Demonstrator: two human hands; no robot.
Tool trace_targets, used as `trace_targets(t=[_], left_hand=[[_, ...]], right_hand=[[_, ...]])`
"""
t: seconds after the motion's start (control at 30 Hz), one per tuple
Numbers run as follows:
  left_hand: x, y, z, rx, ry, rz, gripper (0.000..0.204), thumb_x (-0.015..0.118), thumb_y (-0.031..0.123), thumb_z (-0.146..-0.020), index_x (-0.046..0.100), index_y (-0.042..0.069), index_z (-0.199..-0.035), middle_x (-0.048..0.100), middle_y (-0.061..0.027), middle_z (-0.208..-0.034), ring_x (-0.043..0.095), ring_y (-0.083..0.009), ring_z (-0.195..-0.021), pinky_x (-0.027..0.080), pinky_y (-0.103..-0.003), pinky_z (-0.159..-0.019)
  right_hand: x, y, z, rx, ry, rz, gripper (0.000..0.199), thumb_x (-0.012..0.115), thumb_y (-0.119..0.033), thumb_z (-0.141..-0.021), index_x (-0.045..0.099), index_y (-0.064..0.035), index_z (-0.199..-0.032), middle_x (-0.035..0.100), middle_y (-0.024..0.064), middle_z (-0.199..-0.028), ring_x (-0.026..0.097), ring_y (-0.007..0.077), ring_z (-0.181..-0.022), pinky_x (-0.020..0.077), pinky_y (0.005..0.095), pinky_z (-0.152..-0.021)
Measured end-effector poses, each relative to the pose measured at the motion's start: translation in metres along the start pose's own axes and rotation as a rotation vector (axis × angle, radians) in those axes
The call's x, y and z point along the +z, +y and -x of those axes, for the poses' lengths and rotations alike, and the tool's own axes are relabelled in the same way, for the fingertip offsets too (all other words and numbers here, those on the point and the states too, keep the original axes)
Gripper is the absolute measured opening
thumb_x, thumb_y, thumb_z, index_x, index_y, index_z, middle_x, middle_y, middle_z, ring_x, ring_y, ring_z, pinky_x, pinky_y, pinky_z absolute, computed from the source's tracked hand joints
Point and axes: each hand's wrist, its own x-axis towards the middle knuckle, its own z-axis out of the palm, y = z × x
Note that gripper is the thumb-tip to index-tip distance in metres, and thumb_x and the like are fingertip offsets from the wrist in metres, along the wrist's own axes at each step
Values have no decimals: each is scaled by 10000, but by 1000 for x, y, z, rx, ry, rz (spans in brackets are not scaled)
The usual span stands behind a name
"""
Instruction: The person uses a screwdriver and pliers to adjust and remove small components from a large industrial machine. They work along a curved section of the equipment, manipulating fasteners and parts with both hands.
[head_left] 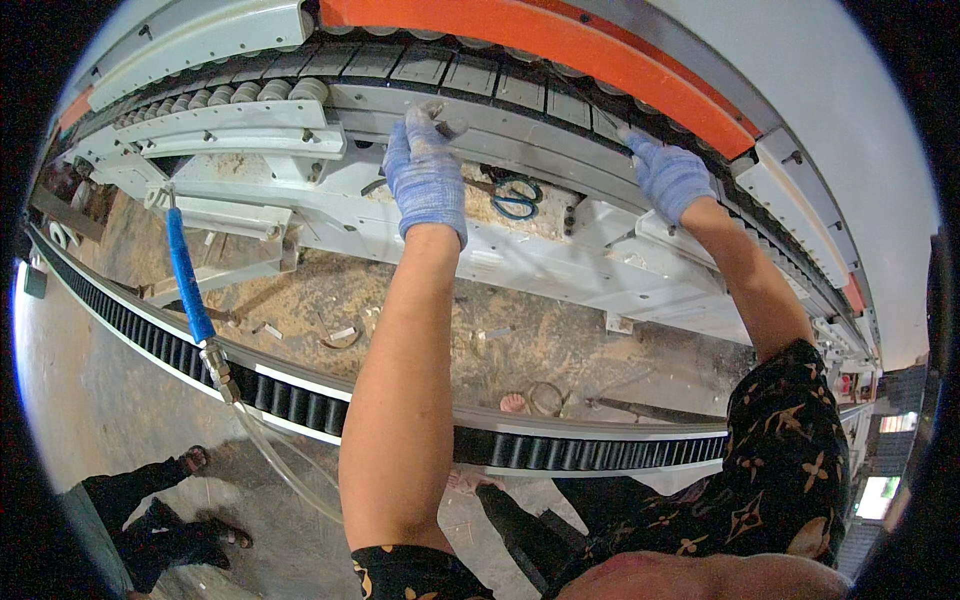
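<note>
Both my hands wear light blue knit gloves and reach over a long machine with a slatted chain track [420, 68]. My left hand [426, 175] is at the pale metal rail [545, 130] along the track's near side. Its fingers are bent together at greyish tips; whatever they grip is too small to make out. Farther right, my right hand [670, 175] is closed around a thin rod-like tool [604, 115], which points up and left over the track. Scissors with teal handles [514, 217] lie on a dusty ledge between my hands, touched by neither.
An orange guard [560, 50] curves above the track. To the left hangs a blue air hose [185, 270] with a brass fitting [218, 370]. A black roller conveyor [290, 402] crosses between me and the machine. Another person's legs [150, 500] show at lower left.
</note>
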Motion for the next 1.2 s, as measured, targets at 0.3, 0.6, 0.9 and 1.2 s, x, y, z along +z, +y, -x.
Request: trace_targets(t=[0.3, 0.6, 0.9, 1.2], left_hand=[[5, -1, 2, -11, -4, 43, 328, 405, 346, -932, 584, 79, -999, 630, -54, -743, 348, -55, -511, 299, -213, -476], [1, -6, -2, 52, -6, -34, 344, 375, 328, -933, 592, 67, -991, 639, -63, -765, 421, -80, -573, 347, -232, -555], [-2, -2, -2, 18, 2, -25, 331, 383, 328, -932, 598, 81, -983, 632, -61, -760, 390, -83, -532, 332, -237, -498], [0, 6, 6, 10, 27, -5, 320, 424, 349, -930, 590, 78, -968, 612, -37, -761, 364, -58, -530, 302, -219, -475]], right_hand=[[17, 41, 30, -16, 122, -336, 370, 478, -215, -860, 496, -183, -1228, 590, 151, -1089, 577, 326, -955, 465, 399, -825], [17, 9, -18, -46, 151, -339, 376, 462, -252, -866, 497, -227, -1240, 604, 168, -1027, 593, 342, -873, 479, 419, -772], [-6, 1, -21, 16, 13, -148, 372, 470, -243, -860, 507, -266, -1230, 627, 165, -853, 607, 332, -754, 478, 430, -702], [-6, 7, -31, -3, -18, -31, 361, 454, -211, -871, 517, -252, -1224, 630, 169, -867, 607, 325, -751, 473, 422, -715]])
